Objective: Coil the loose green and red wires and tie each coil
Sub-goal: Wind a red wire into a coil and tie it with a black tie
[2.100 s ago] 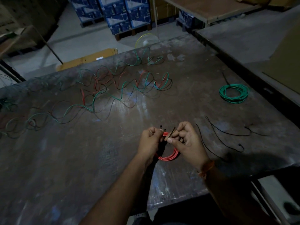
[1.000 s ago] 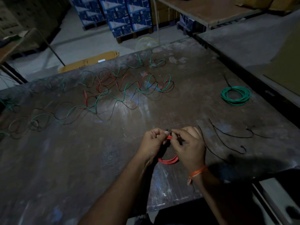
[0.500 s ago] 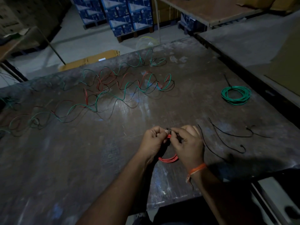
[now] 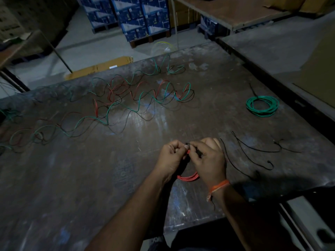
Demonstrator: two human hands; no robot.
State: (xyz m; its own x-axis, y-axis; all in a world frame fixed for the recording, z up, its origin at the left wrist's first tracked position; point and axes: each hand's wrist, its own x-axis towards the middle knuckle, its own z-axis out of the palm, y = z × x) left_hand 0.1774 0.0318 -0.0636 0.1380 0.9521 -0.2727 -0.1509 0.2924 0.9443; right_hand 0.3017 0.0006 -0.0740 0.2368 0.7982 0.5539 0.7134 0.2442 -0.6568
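Hands: left hand (image 4: pixel 171 156) and right hand (image 4: pixel 208 158) meet thumb to thumb, both pinching the black tie (image 4: pixel 187 144) at the top of the red coil (image 4: pixel 188 177).
Coil: hangs below the knuckles, over the table (image 4: pixel 126 178) near its front edge.
Change: fists drawn closer than two seconds ago — tie ends no longer stick up.
Elsewhere: green coil (image 4: pixel 262 105) far right; loose wires (image 4: pixel 112 104) sprawl beyond — spare ties (image 4: pixel 253 151) nearest the right hand.

Head view, looking down, table (image 4: pixel 90 178) close
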